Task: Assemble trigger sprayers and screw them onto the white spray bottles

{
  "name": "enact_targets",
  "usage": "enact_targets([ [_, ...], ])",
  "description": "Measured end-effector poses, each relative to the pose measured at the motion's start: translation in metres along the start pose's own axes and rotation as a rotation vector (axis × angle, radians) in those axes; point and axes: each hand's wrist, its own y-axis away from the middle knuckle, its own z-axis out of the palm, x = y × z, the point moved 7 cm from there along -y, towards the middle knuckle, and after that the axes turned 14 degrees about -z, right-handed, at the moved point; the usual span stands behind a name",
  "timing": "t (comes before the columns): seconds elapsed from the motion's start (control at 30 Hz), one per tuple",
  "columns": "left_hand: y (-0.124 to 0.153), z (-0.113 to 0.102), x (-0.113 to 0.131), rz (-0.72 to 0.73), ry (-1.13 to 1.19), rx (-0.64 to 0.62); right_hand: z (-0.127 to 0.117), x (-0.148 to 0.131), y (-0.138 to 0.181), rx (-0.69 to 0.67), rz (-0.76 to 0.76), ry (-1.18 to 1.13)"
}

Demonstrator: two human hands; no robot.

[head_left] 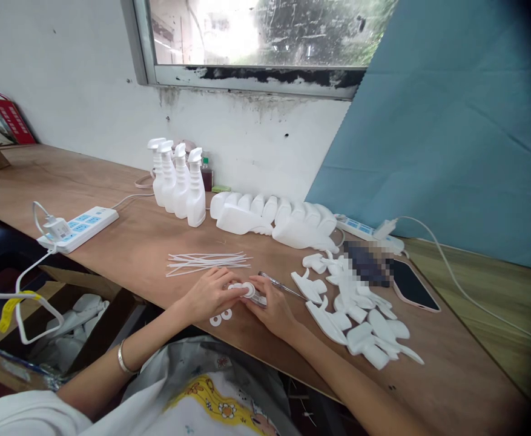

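Observation:
My left hand [208,295] and my right hand [272,309] meet at the table's front edge, both with fingers curled round a small white plastic part [246,290] held between them. Two small white rings [221,317] lie on the wood just under my left hand. A thin metal tool [283,284] lies behind my right hand. A bundle of thin white tubes [206,261] rests beyond my left hand. A heap of white trigger pieces [353,315] lies to the right of my right hand.
Several white spray bottles [177,181] stand near the wall, with a row of white bottles lying flat [274,218] beside them. A power strip [77,229] lies at left, a phone [413,286] at right. An open cardboard box [72,315] sits below the table's left edge.

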Motion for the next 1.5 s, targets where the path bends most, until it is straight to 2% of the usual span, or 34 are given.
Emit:
enact_targets([
  [0.27,0.002,0.004,0.002,-0.030,-0.067,-0.051,-0.002,0.001,0.000,0.015,0.000,0.022],
  [0.7,0.004,0.011,0.000,-0.079,0.036,-0.085,-0.004,-0.014,-0.006,-0.022,-0.157,0.040],
  [1.0,0.006,0.019,-0.002,-0.068,0.117,-0.103,-0.002,-0.012,-0.004,-0.050,-0.154,0.079],
  [1.23,0.003,0.012,-0.002,-0.078,0.025,-0.068,-0.001,-0.012,-0.004,-0.069,-0.163,0.063],
  [1.5,0.002,0.009,-0.001,-0.097,-0.017,-0.072,0.002,-0.018,-0.008,-0.071,-0.245,0.143],
])
